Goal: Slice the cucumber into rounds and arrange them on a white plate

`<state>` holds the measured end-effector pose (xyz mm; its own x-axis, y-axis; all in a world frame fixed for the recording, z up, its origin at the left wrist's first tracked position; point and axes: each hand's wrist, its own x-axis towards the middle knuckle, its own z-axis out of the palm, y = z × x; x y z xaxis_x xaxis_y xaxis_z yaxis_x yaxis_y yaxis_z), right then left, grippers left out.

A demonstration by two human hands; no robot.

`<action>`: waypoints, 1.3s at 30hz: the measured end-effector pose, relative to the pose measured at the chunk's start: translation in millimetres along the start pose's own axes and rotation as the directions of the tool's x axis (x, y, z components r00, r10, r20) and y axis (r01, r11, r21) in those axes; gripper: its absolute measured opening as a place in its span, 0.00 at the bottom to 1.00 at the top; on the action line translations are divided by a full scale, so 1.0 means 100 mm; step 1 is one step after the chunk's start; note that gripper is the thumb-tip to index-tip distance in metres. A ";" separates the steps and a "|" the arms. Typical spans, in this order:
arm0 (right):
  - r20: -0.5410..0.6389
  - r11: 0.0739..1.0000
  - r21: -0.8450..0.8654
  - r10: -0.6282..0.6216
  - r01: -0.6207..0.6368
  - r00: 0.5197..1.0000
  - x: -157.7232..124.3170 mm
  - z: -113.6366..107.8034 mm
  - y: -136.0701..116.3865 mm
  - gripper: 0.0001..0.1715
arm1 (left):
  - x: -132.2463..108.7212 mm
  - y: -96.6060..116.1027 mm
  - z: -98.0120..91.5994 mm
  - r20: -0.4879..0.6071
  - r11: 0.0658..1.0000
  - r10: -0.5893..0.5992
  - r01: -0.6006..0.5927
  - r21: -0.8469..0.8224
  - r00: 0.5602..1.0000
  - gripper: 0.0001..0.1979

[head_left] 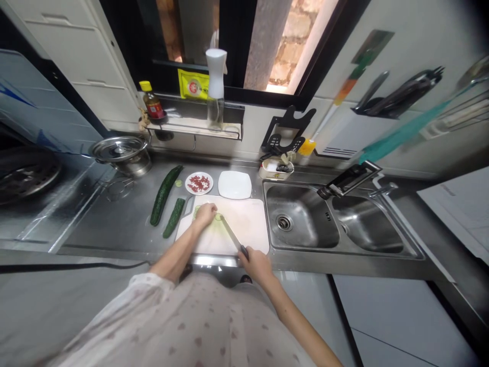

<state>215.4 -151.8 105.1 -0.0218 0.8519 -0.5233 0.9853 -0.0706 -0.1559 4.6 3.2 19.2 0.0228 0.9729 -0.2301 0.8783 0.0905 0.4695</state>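
On the white cutting board (pixel 250 229), my left hand (pixel 205 214) has its fingers curled together against pale green cucumber slices (pixel 218 216), which they partly cover. A kitchen knife (pixel 231 232) with a dark handle is gripped in my right hand (pixel 255 261). Its blade slants up and left across the board, the tip beside the slices near my left fingertips. More pale green shows at the board's left, behind my left hand. Left of the board lie a cut length of cucumber (pixel 173 218), a long whole cucumber (pixel 166 195) and a small cut end (pixel 178 183).
Behind the board stand a plate of chopped red and white pieces (pixel 199 183) and a white square plate (pixel 234 184). A steel pot (pixel 124 155) is at the back left. To the right is a double sink (pixel 301 219) with a black faucet (pixel 346 181).
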 end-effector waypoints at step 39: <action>0.045 0.996 -0.064 -0.060 0.063 0.997 0.17 0.04 -0.02 0.22 | 0.06 0.01 0.03 0.024 0.997 -0.076 0.076 0.027 0.997 0.12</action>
<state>212.9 -139.1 93.2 -0.0885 0.8304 -0.5501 0.9908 0.0165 -0.1345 7.1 8.5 15.9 -0.0326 0.9577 -0.2860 0.8903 0.1579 0.4272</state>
